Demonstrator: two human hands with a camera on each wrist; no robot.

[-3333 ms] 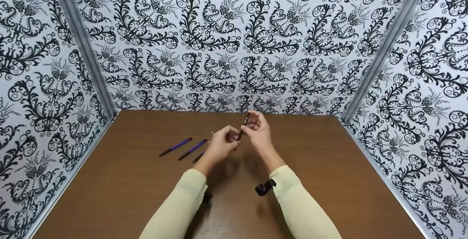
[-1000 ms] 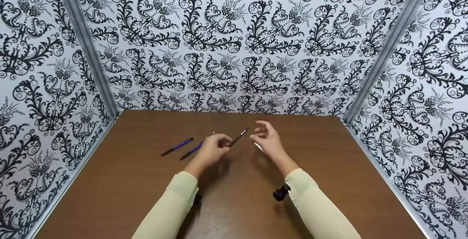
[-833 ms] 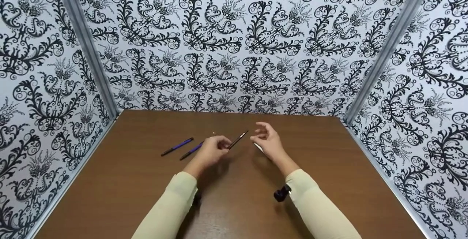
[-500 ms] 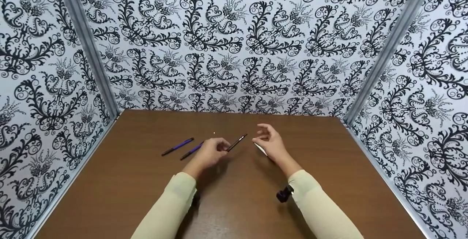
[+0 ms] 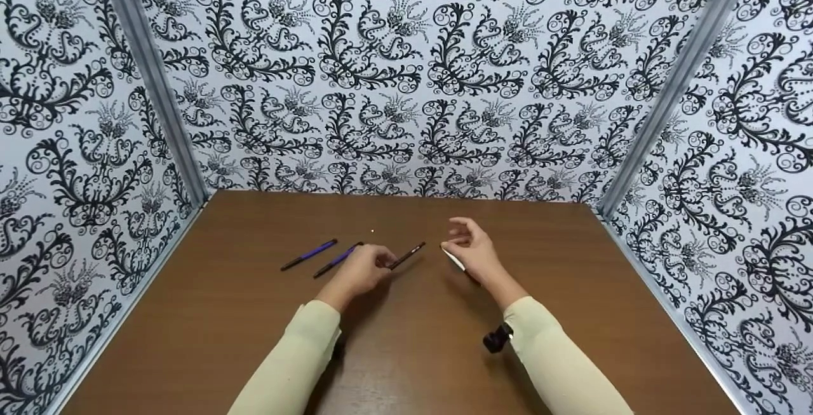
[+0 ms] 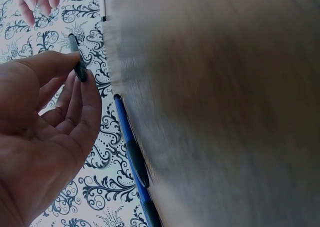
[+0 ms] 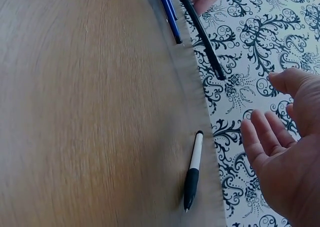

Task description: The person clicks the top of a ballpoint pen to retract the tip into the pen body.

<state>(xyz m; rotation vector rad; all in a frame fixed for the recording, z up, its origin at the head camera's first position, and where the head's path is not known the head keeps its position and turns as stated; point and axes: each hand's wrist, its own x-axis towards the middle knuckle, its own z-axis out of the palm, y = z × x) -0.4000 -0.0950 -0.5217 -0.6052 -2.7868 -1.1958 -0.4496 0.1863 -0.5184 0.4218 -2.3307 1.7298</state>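
My left hand (image 5: pixel 365 269) pinches a black pen (image 5: pixel 408 255) between thumb and fingertips, just above the table. In the left wrist view this pen (image 6: pixel 74 43) is seen nearly end-on; in the right wrist view it (image 7: pixel 204 37) slants downward. My right hand (image 5: pixel 473 251) holds nothing, its thumb and fingers apart. Beside and below it, a white pen (image 5: pixel 453 258) with a black grip lies on the table, also plain in the right wrist view as the white pen (image 7: pixel 196 154). Blue pens (image 5: pixel 309 255) with black ends lie left of my left hand, one partly hidden behind it.
The brown wooden table (image 5: pixel 406 351) is bounded by walls (image 5: pixel 381 84) of black-and-white scroll pattern, with grey corner posts (image 5: pixel 155 84). A tiny bright speck (image 5: pixel 373 231) shows on the tabletop behind the left hand. A black wrist camera (image 5: pixel 497 339) sits at the right cuff.
Both hands held the black pen up earlier; the right hand has since let go and moved right. My left hand has lowered the pen toward the table. The white pen has come into view.
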